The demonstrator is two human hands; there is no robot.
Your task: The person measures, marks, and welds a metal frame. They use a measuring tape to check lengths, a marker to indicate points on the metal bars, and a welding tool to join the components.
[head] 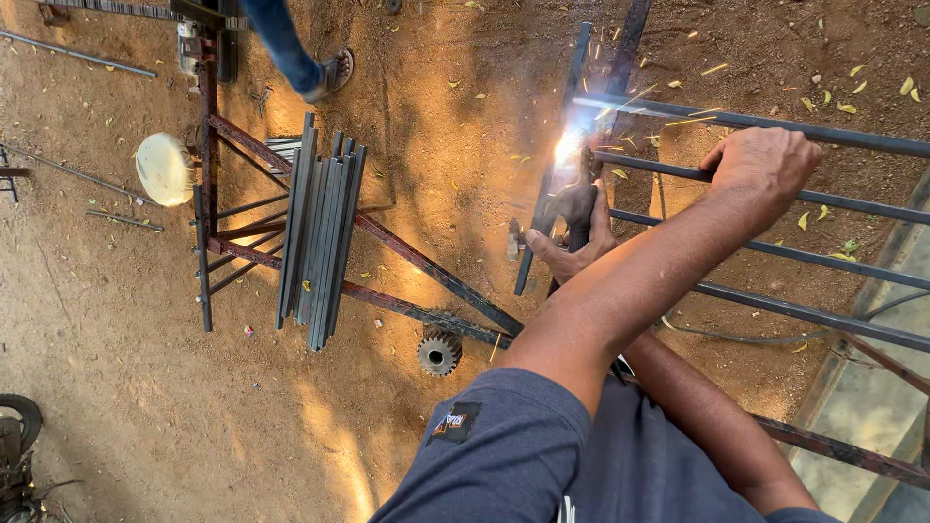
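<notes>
Head view: your right hand (572, 242) is clenching a welding holder (578, 199), sparking at the metal grille (775, 300). Your left hand (760, 165) is gripping a grille bar (872, 141); a square logo patch (453, 423) is sitting on your blue sleeve (504, 455).

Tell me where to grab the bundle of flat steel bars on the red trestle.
Probably around the middle of the bundle, coming from above. The long, loose bars lie flat across the trestle with both ends overhanging, so a central grip should keep them balanced and together.

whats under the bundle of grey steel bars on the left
The bundle of steel bars lies across a rusty red metal stand, with bare dirt ground below. The stand's rails directly beneath the bars are covered.
</notes>
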